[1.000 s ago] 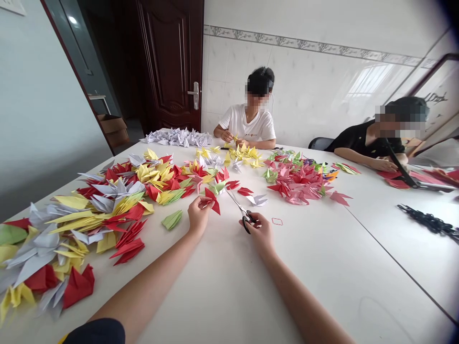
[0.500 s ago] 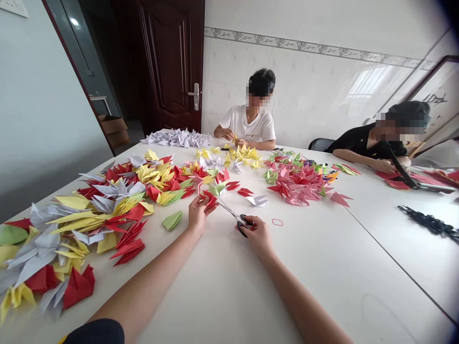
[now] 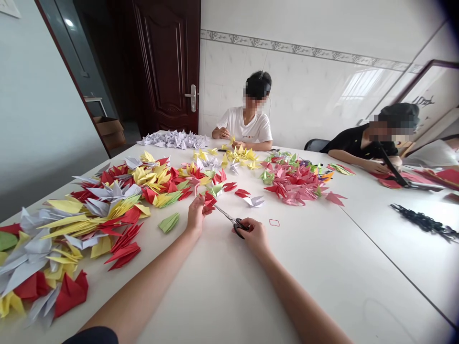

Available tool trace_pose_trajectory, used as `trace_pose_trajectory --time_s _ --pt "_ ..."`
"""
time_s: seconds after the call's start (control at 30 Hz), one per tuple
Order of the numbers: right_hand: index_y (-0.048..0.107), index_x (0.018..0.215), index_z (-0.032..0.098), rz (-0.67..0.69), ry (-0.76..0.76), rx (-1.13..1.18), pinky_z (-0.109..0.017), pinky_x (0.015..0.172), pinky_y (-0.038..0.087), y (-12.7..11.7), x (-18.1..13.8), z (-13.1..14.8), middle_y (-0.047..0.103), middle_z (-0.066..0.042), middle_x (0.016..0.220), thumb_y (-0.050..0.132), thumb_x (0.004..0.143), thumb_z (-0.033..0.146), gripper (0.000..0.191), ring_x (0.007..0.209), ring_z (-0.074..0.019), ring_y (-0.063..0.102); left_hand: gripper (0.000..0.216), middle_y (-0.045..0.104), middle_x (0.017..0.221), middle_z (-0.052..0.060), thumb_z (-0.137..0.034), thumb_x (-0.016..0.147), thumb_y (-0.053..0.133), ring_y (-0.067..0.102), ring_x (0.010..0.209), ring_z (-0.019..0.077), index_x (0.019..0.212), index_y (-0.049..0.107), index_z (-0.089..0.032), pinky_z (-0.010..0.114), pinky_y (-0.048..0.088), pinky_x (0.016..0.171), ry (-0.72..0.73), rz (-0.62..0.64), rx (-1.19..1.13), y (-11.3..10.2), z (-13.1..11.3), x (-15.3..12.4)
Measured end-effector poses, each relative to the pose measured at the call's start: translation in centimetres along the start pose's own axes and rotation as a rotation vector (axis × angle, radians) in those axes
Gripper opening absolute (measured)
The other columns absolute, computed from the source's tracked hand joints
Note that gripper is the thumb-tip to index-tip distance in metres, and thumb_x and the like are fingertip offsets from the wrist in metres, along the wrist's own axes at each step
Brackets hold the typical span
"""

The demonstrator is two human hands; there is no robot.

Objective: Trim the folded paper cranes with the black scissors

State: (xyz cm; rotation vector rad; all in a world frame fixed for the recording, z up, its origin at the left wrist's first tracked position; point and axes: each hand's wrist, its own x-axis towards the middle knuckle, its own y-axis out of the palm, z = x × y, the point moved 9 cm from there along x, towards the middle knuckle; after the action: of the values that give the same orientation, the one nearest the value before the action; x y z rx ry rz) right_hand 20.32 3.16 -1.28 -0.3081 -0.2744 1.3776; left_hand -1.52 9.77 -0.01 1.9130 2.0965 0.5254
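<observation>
Over the white table, my left hand (image 3: 197,215) pinches a red folded paper piece (image 3: 210,199), part of it hidden by the fingers. My right hand (image 3: 254,234) grips black-handled scissors (image 3: 229,217) by the finger loops. Their blades look nearly closed, and the tips reach to the red paper; whether they touch it I cannot tell. A green folded paper (image 3: 168,222) lies on the table just left of my left hand. Beyond the scissors are a small red folded paper (image 3: 242,193) and a white folded paper (image 3: 255,201).
A large mixed heap of folded papers (image 3: 118,191) covers the table's left side. Pink and red paper cranes (image 3: 296,184) lie right of centre, white ones (image 3: 174,139) at the back. Two people (image 3: 247,124) sit across. A black stringy bundle (image 3: 423,221) lies at right.
The handles of the scissors have come closer together and the blades now look more closed. The whole view has shifted slightly. The red paper stays in my left hand.
</observation>
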Motion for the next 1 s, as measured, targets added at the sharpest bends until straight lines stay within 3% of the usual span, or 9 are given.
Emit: trace_pose_trajectory --time_s 0.17,0.4,0.7,0.8,0.87,0.93,1.0 --pt "0.060 0.076 0.020 -0.073 -0.107 0.072 -0.025 0.053 0.035 -0.7 -0.1 0.6 0.070 -0.002 0.073 0.066 0.072 0.031 0.014 0.055 -0.0120 0.046 0.054 0.066 0.105 0.011 -0.063 0.081 0.060 0.071 0.075 0.0188 0.108 0.058 -0.017 0.026 0.053 0.063 0.019 0.002 0.057 -0.3 -0.2 0.0" --pt "0.050 0.084 0.022 -0.347 -0.326 -0.018 -0.026 0.059 0.041 -3.3 -1.4 2.4 0.068 -0.002 0.074 0.060 0.080 0.031 0.014 0.060 -0.0143 0.052 0.050 0.065 0.096 0.008 -0.061 0.077 0.064 0.070 0.071 0.0176 0.097 0.060 -0.016 0.026 0.053 0.064 0.000 -0.015 0.137 -0.5 0.3 0.4" --pt "0.046 0.085 0.023 -0.374 -0.451 -0.035 -0.025 0.059 0.042 -2.7 -2.6 2.8 0.063 -0.002 0.076 0.052 0.086 0.029 0.008 0.071 -0.0175 0.064 0.047 0.064 0.093 0.006 -0.059 0.077 0.064 0.069 0.068 0.0166 0.093 0.061 -0.015 0.026 0.052 0.063 0.030 -0.008 0.149 -0.6 0.5 0.4" --pt "0.049 0.083 0.022 -0.465 -0.410 -0.060 -0.026 0.060 0.040 -3.9 -0.9 3.7 0.059 0.000 0.073 0.058 0.084 0.038 0.019 0.062 -0.0140 0.053 0.051 0.064 0.092 0.007 -0.062 0.076 0.065 0.069 0.066 0.0169 0.092 0.061 -0.014 0.027 0.052 0.062 0.031 -0.007 0.142 -0.7 0.7 0.5" --pt "0.046 0.075 0.022 -0.504 -0.291 -0.039 -0.025 0.057 0.037 -5.1 1.6 4.2 0.054 0.001 0.068 0.062 0.082 0.048 0.031 0.060 -0.0130 0.047 0.054 0.064 0.090 0.007 -0.065 0.075 0.065 0.069 0.065 0.0171 0.091 0.062 -0.013 0.027 0.053 0.062 0.040 0.006 0.140 -0.6 0.6 0.5" --pt "0.045 0.068 0.021 -0.382 -0.049 0.026 -0.025 0.052 0.033 -5.0 4.9 3.3 0.052 0.001 0.064 0.064 0.076 0.059 0.043 0.057 -0.0126 0.045 0.057 0.064 0.089 0.008 -0.068 0.074 0.065 0.068 0.064 0.0171 0.090 0.062 -0.013 0.027 0.053 0.061 0.056 0.014 0.134 -0.5 0.4 0.5" --pt "0.046 0.063 0.021 -0.305 0.056 0.049 -0.026 0.045 0.030 -4.9 7.0 2.8 0.051 0.000 0.058 0.061 0.075 0.065 0.048 0.048 -0.0119 0.042 0.058 0.064 0.090 0.008 -0.069 0.074 0.065 0.068 0.064 0.0169 0.090 0.062 -0.014 0.026 0.052 0.060 0.068 0.013 0.126 -0.5 0.2 0.4"
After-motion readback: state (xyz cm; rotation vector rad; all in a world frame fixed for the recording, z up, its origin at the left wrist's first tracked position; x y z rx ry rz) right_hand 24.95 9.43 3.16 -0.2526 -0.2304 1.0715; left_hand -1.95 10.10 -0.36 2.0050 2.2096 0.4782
